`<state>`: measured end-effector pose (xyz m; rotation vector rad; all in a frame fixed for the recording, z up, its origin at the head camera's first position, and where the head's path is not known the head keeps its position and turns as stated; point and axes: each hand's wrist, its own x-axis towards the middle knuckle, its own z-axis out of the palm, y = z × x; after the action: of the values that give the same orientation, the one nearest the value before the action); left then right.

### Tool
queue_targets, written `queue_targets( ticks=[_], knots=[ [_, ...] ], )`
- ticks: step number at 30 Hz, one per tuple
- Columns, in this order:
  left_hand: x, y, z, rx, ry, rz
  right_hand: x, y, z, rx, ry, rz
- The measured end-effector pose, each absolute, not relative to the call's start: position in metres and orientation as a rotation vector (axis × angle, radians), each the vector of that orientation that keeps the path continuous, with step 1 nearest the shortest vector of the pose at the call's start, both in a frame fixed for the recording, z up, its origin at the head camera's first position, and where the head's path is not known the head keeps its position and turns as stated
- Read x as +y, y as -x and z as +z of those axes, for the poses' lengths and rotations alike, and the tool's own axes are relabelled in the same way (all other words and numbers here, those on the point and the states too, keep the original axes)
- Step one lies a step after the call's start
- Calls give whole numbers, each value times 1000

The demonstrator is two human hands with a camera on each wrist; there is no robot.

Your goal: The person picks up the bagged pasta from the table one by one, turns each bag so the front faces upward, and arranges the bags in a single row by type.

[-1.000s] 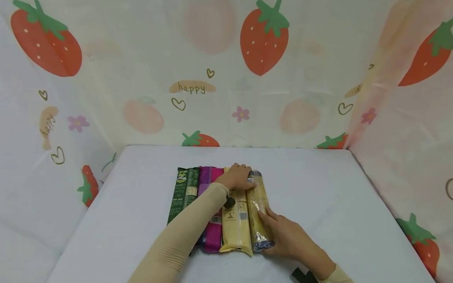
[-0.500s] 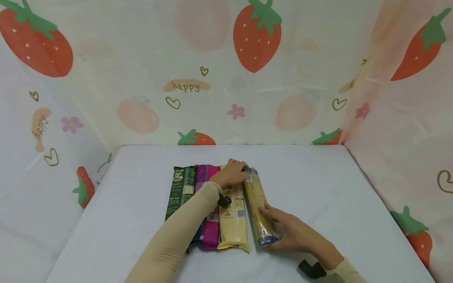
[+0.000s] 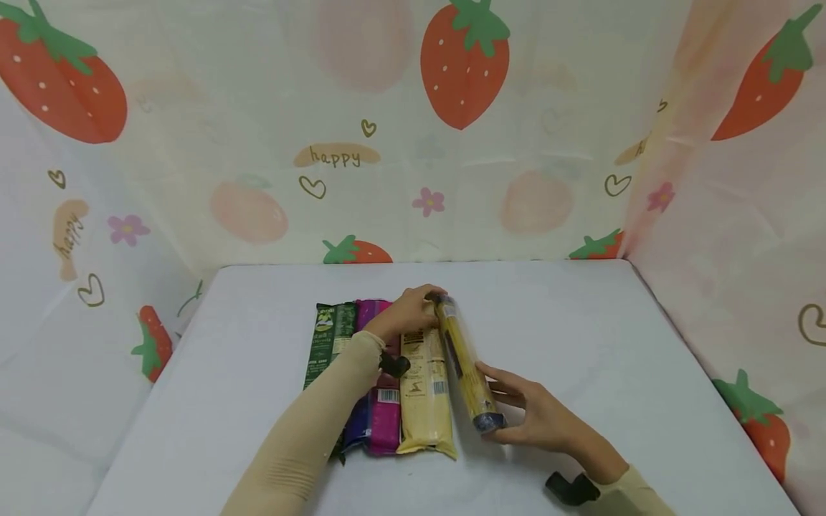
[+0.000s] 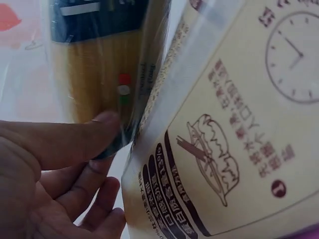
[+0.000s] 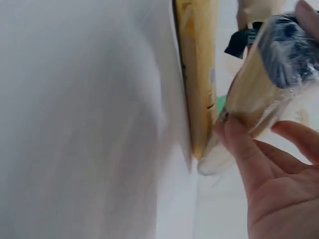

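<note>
Both my hands hold a clear-wrapped packet of spaghetti [image 3: 467,365], golden with dark blue ends. It is raised and tilted beside a row of flat packets. My left hand [image 3: 406,312] pinches its far end; in the left wrist view the thumb [image 4: 75,142] lies across the wrapper. Around the near end, my right hand [image 3: 542,416] spreads thumb and fingers on either side. The nearest neighbour is a cream packet [image 3: 426,408] printed with a clock and drawings. Left of that lie a magenta and purple packet [image 3: 386,430] and a dark green packet [image 3: 323,351], partly hidden by my left forearm.
A white-covered table [image 3: 568,322] carries the packets. Strawberry-printed cloth [image 3: 361,86] hangs behind it and along both sides. Dark wrist mounts [image 3: 571,489] sit on both my sleeves.
The spaghetti packet has come away from the cream packet, lifted and rolled onto its side in both hands. The other packets stay in their row. The head view has shifted slightly.
</note>
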<state>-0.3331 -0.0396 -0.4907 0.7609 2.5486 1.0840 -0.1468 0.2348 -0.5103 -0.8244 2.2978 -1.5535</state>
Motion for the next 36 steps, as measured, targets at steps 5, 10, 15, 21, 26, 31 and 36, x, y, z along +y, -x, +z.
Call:
queue_targets(
  ticks=[5, 10, 15, 21, 26, 31, 36],
  knots=[
    [-45, 335, -489, 2444, -688, 1234, 234, 147, -507, 2190, 840, -1727],
    [-49, 339, -488, 2401, -749, 1316, 230, 148, -502, 2055, 894, -1926],
    [-50, 337, -487, 2153, -681, 1537, 227, 147, -499, 1911, 904, -2072],
    [-50, 333, -488, 1806, -572, 1774, 225, 144, -498, 1882, 842, -2118],
    [-50, 330, -490, 1790, -535, 1827, 229, 144, -496, 1941, 802, -2070],
    [-47, 325, -492, 1914, -452, 1836, 236, 144, -493, 2157, 795, -1956],
    [-44, 322, -492, 2021, -308, 1888, 241, 144, -492, 2266, 677, -1860]
  ],
)
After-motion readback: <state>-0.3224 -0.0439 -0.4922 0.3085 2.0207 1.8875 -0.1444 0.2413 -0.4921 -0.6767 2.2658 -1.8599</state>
